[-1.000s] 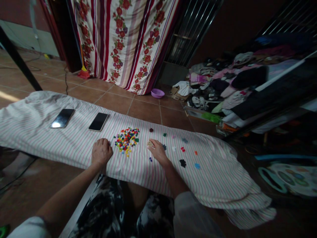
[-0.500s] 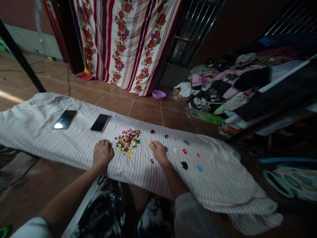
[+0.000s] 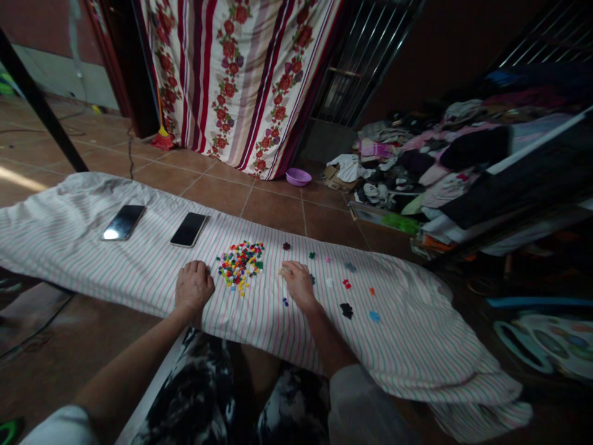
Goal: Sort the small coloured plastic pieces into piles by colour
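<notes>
On the striped cloth (image 3: 152, 272), my left hand (image 3: 194, 285) rests curled, knuckles up, left of a heap of small multicoloured plastic pieces (image 3: 239, 262). Its fingertips are hidden, and nothing shows in it. To the right of the heap, my right hand (image 3: 299, 285) has its fingertips closed on small beige pieces (image 3: 283, 271) at the cloth. Two dark blue pieces (image 3: 285, 302) lie just below that hand. Around it are little single-colour groups: brown (image 3: 286, 246), green (image 3: 312, 255), white (image 3: 329, 282), red (image 3: 347, 284), black (image 3: 346, 310), light blue (image 3: 374, 316) and orange (image 3: 372, 291).
Two phones, one with a bright reflection (image 3: 123, 222) and one dark (image 3: 189, 229), lie on the cloth's left part. Beyond the far edge, a purple basin (image 3: 298, 177) stands on the tiled floor by a floral curtain (image 3: 250, 86). Clothes (image 3: 417, 148) are piled at the right.
My right hand's fingers have shifted from a narrow pinch to a broader cover over the beige pieces. My left hand has stayed in place. The view has moved very slightly.
</notes>
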